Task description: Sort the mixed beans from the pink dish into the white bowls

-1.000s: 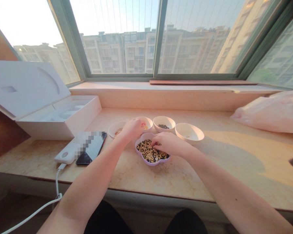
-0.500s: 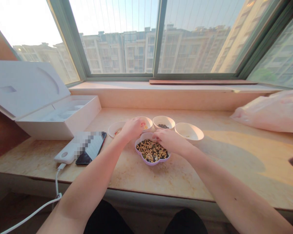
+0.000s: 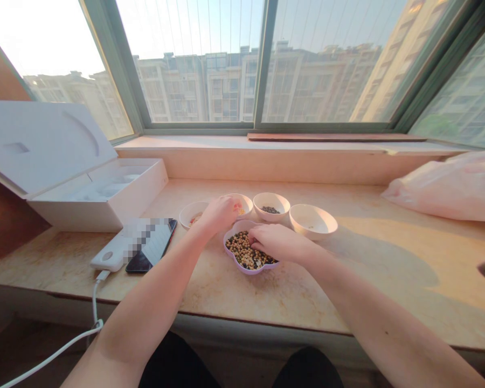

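Note:
A lilac scalloped bowl (image 3: 247, 269) holds a mix of tan and dark beans (image 3: 242, 251). Over its right side is my right hand (image 3: 271, 240), fingers bent together with the tips down among the beans; what they pinch is hidden. My left hand (image 3: 222, 212) hangs at the front of a white bowl (image 3: 246, 202) with yellowish bits, its fingers curled together, and I cannot make out anything in them. Beside it on the left, a white bowl (image 3: 183, 216) with reddish pieces is partly covered by my wrist.
Small dark beans lie in another white bowl (image 3: 271, 200); the rightmost white bowl (image 3: 321, 223) has a few pale bits. On the left are an open white box (image 3: 137, 191), a power bank (image 3: 109, 256) with a cable (image 3: 94, 302), and a phone (image 3: 157, 248). A plastic bag (image 3: 448, 186) rests right.
My right hand has moved from the lilac bowl's back rim forward and down, its fingertips now among the beans. The left hand stays almost still at the white bowl.

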A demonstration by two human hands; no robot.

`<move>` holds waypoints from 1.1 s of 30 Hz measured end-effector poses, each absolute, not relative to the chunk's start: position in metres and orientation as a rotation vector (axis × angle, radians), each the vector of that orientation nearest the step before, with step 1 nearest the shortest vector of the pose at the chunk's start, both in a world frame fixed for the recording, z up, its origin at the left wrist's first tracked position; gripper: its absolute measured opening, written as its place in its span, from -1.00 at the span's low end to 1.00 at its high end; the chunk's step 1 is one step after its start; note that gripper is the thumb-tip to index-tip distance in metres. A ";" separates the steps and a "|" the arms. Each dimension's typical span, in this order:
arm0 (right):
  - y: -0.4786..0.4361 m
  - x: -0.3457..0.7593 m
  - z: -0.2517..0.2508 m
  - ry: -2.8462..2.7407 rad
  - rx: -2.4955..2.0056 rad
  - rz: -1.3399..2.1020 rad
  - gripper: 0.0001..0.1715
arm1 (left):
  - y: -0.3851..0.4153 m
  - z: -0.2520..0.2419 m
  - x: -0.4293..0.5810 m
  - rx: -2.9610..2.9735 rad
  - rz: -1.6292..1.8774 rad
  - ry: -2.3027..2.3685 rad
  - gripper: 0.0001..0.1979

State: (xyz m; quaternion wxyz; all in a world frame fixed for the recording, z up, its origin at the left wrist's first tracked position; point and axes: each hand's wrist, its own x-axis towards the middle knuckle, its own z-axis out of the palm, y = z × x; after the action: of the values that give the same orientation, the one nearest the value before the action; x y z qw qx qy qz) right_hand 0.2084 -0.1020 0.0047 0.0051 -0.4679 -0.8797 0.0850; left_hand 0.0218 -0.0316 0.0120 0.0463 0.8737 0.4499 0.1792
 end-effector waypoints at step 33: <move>-0.084 0.228 0.007 -1.455 -1.061 1.490 -0.44 | -0.034 0.019 0.021 2.622 0.645 1.254 -0.75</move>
State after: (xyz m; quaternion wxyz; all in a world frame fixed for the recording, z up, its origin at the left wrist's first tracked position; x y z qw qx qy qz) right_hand 0.2282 -0.0840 0.0074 0.3915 -0.4179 -0.5727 0.5865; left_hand 0.0207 -0.0338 0.0194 0.0823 0.8777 0.4198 0.2159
